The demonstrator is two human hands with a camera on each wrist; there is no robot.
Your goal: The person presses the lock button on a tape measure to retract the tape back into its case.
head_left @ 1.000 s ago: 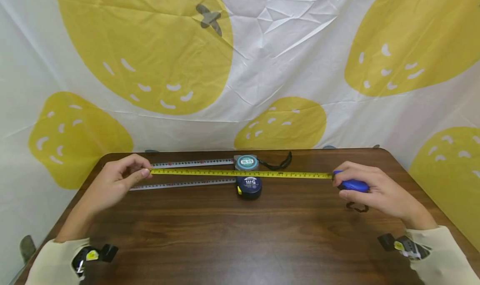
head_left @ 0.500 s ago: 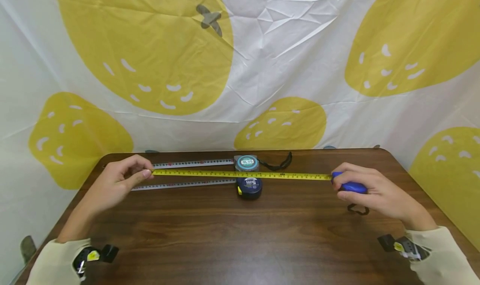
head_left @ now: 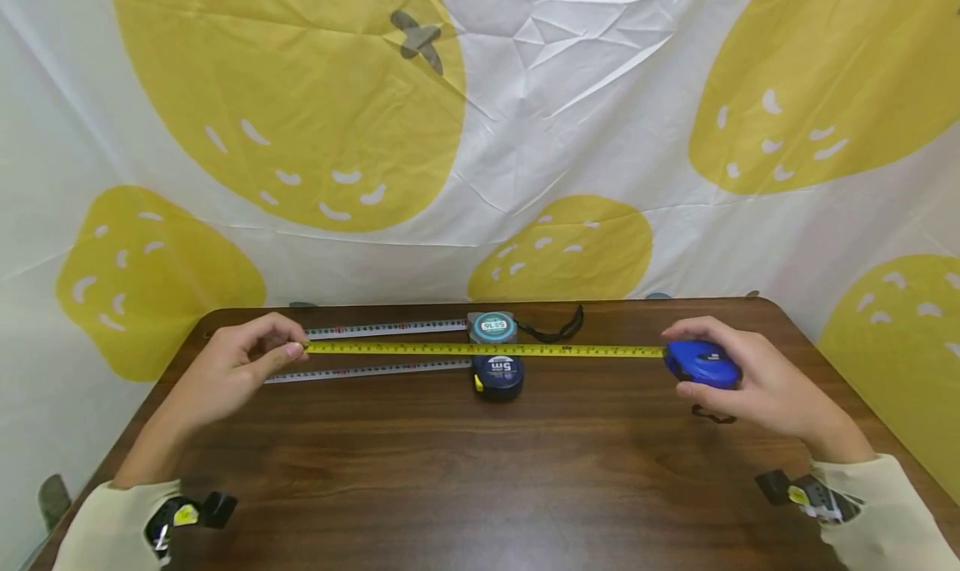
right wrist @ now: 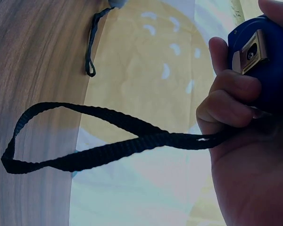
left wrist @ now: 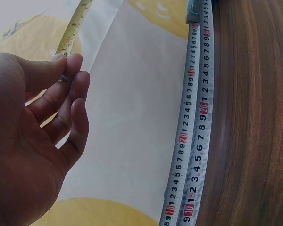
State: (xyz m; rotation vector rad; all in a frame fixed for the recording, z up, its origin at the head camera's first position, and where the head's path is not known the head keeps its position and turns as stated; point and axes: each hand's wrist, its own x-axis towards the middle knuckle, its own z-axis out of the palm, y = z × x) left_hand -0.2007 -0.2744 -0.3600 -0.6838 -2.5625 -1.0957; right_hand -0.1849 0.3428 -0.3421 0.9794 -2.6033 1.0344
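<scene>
My left hand (head_left: 232, 371) pinches the free end of a yellow tape blade (head_left: 480, 349) between thumb and fingertips. Stretched across to the right, the blade runs into a blue tape measure (head_left: 702, 364), which my right hand (head_left: 776, 388) grips by its edges. A belt clip (right wrist: 253, 52) shows on the case in the right wrist view, and a black wrist strap (right wrist: 108, 153) hangs from it. Behind and below the blade lie a grey-and-teal tape measure (head_left: 493, 327) and a navy tape measure (head_left: 501, 378), both with white blades drawn out leftward.
The brown wooden table (head_left: 495, 488) backs onto a white cloth (head_left: 585, 121) printed with yellow fruit shapes. A black strap (head_left: 558, 328) trails right from the grey-and-teal tape measure. Each forearm wears a camera on a wrist band.
My right fingers have shifted on the blue tape measure, and its broad face now shows more fully. My left hand has hardly moved. The blade stays drawn out at about the same length.
</scene>
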